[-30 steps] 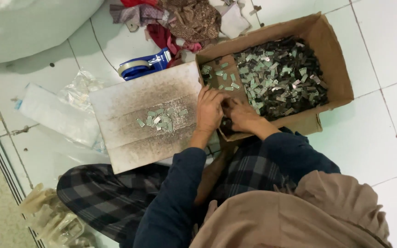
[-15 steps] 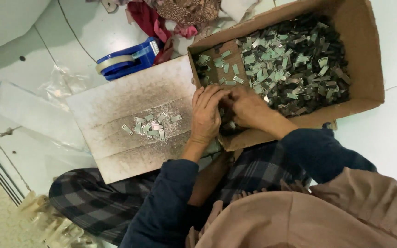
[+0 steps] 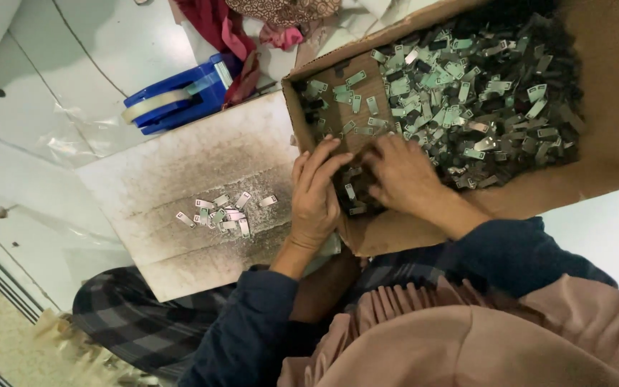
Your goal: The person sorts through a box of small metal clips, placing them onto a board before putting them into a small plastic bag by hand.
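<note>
- Since the earlier frame both hands sit larger and further down in the head view, while they remain together at the near left corner of the cardboard box [image 3: 610, 143]; the sorted pieces on the board look unchanged.
- Left hand [image 3: 314, 197] lies palm down over the box's near wall, fingers loosely spread and resting on the small metal tags [image 3: 460, 86]; whether it pinches one I cannot tell.
- Right hand [image 3: 404, 175] is just beside it, fingers curled down into the tags as if raking them; what sits under the fingertips is hidden.
- Those tags fill the box beyond and to the right of the hands, heaped loosely, thin at the bare corner near the fingers.
- Judging by their look, they are light, stiff, flat and slippery, apt to slide off one another; pinching a single one by its edges with fingertips seems the surest hold.
- Left of the left hand, a stained white board [image 3: 180, 179] carries a small cluster of sorted tags [image 3: 222, 213].
- Beyond the board lies a blue tape dispenser [image 3: 177, 97], with bunched red cloth [image 3: 216, 21] further off.
- Clear plastic sheeting [image 3: 30, 186] lies on the tiled floor far left.
- Only the box's wall stands between the hands and the board.
</note>
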